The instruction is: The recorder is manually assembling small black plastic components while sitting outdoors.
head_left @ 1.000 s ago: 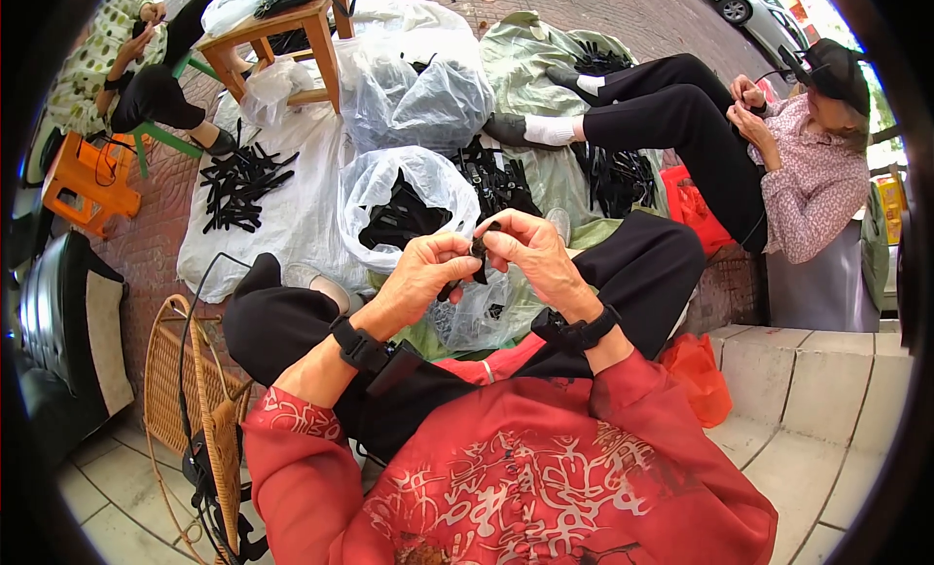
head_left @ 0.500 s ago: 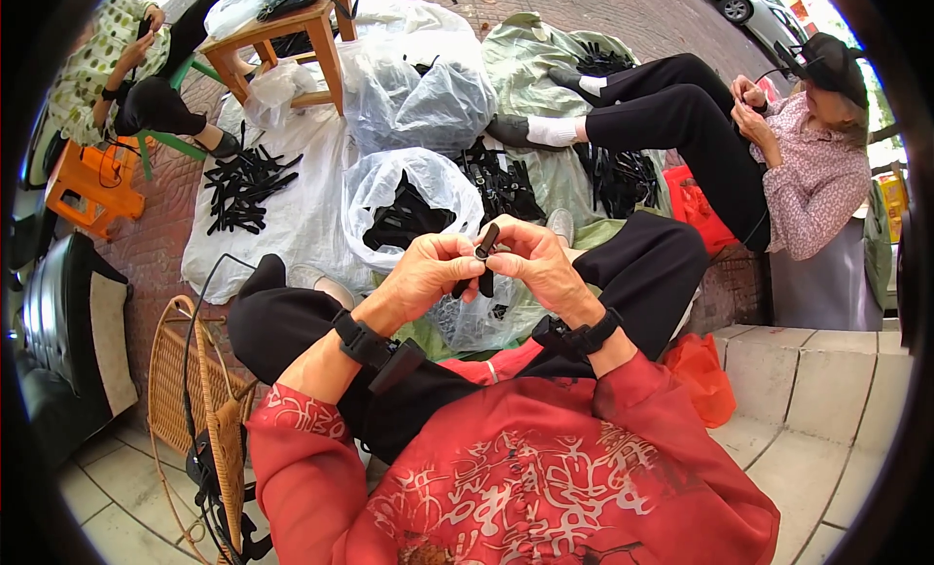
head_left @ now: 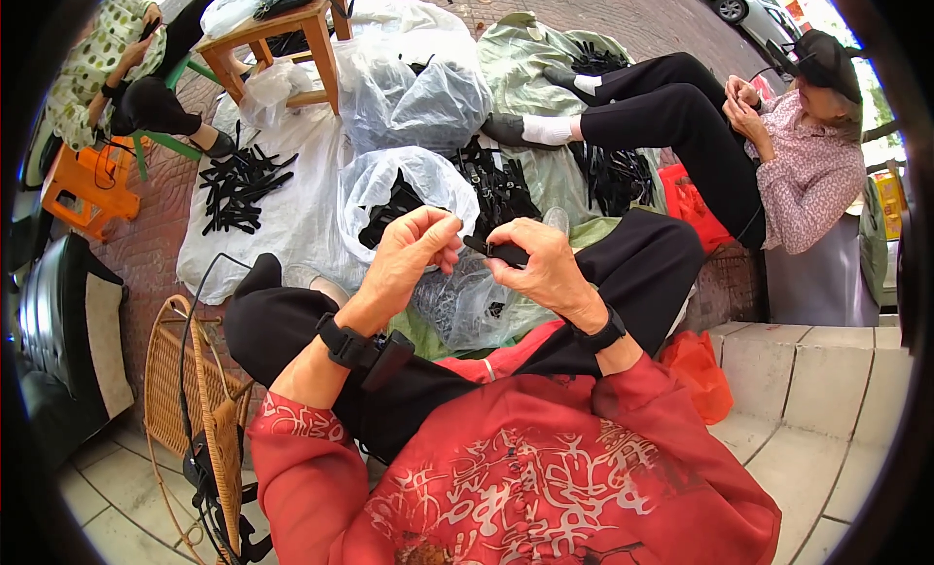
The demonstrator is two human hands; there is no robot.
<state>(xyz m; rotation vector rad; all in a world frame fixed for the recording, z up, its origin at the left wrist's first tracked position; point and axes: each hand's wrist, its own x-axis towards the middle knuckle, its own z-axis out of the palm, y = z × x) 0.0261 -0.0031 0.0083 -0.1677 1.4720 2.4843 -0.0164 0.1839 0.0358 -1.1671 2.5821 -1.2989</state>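
My right hand (head_left: 551, 275) pinches a black strap (head_left: 510, 255); beside it, my left hand (head_left: 401, 261) is narrowed, whether holding anything I can't tell; a plastic bag (head_left: 449, 172) sits beyond.

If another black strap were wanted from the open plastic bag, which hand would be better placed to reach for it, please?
Probably the left hand: it lies nearer the open plastic bag in this view and shows no strap, while the right hand grips a black strap.

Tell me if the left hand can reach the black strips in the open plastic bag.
Probably yes: the left hand appears empty, and the plastic bag just beyond it gapes open, its black strips showing.
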